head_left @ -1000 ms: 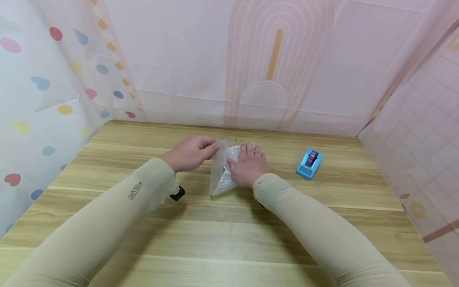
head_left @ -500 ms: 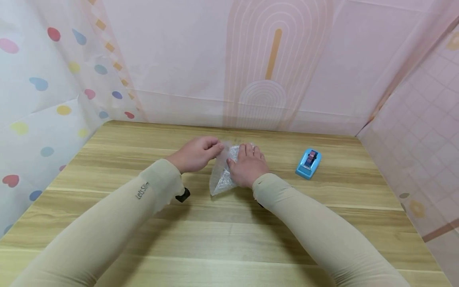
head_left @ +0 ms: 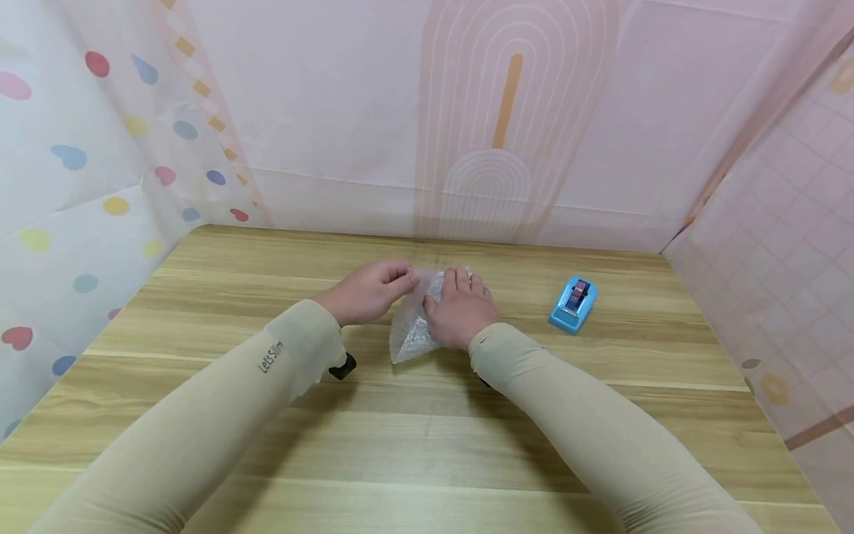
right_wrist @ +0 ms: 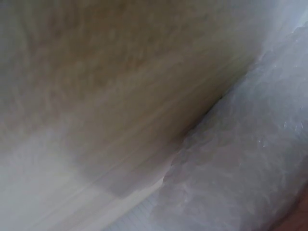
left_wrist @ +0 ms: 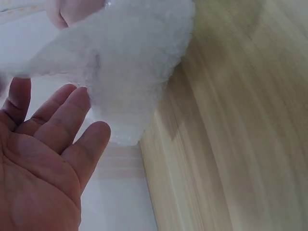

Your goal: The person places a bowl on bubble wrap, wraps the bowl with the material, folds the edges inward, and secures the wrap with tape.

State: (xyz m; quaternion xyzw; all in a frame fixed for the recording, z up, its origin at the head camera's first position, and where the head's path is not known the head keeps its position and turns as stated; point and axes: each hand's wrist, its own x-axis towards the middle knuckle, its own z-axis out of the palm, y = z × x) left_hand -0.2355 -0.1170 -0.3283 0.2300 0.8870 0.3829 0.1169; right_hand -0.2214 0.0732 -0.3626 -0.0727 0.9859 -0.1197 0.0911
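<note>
Clear bubble wrap lies folded in a rough triangle on the table, bulging under my right hand. That hand rests on its right part, palm down with the fingers spread forward. From the left, my left hand pinches the upper left edge of the wrap between thumb and index finger. In the left wrist view, the sheet of bubble wrap stretches away from the pinch, and the other fingers reach out loosely behind it. Whatever the wrap covers is hidden. The right wrist view shows the puffy side of the bubble wrap against the tabletop.
A blue tape dispenser sits to the right of my right hand. The wood-grain table is bounded by a pink printed backdrop behind, with patterned sheets at both sides.
My left hand has moved slightly right and toward me, folding the wrap's edge over to the right. A pale round shape seen earlier near the right thumb is now covered. The right hand stays put.
</note>
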